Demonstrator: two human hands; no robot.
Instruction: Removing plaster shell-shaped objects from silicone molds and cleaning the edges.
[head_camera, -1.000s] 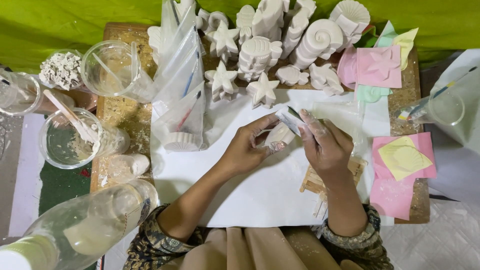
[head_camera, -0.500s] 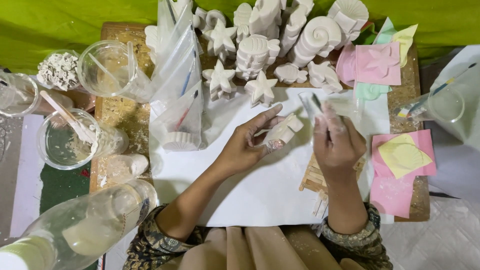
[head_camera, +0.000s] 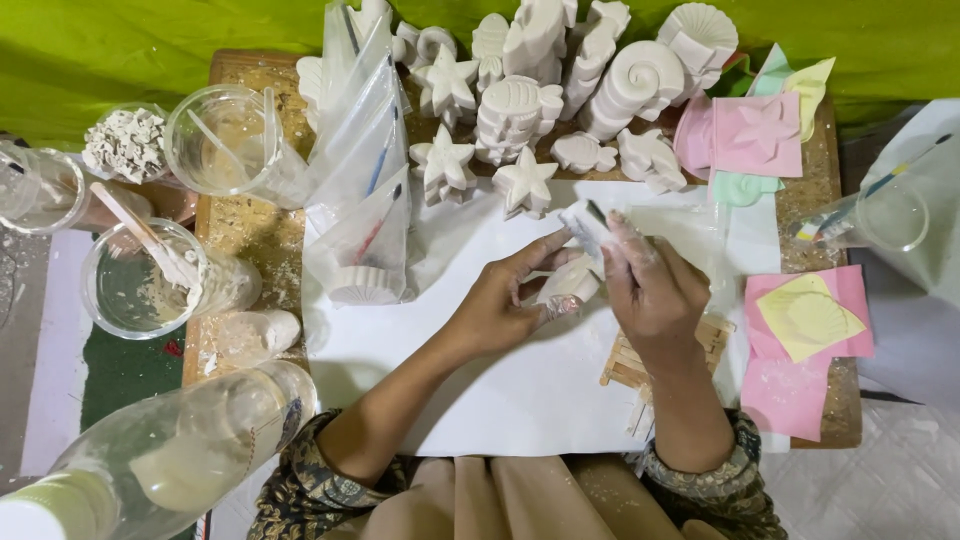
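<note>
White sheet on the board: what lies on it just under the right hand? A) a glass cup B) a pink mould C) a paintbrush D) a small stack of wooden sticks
D: a small stack of wooden sticks lies on the white sheet, partly hidden under the right hand.

The head camera is looking steeply down at the surface (head_camera: 250, 235) from close above (the only view), facing its far edge.
</note>
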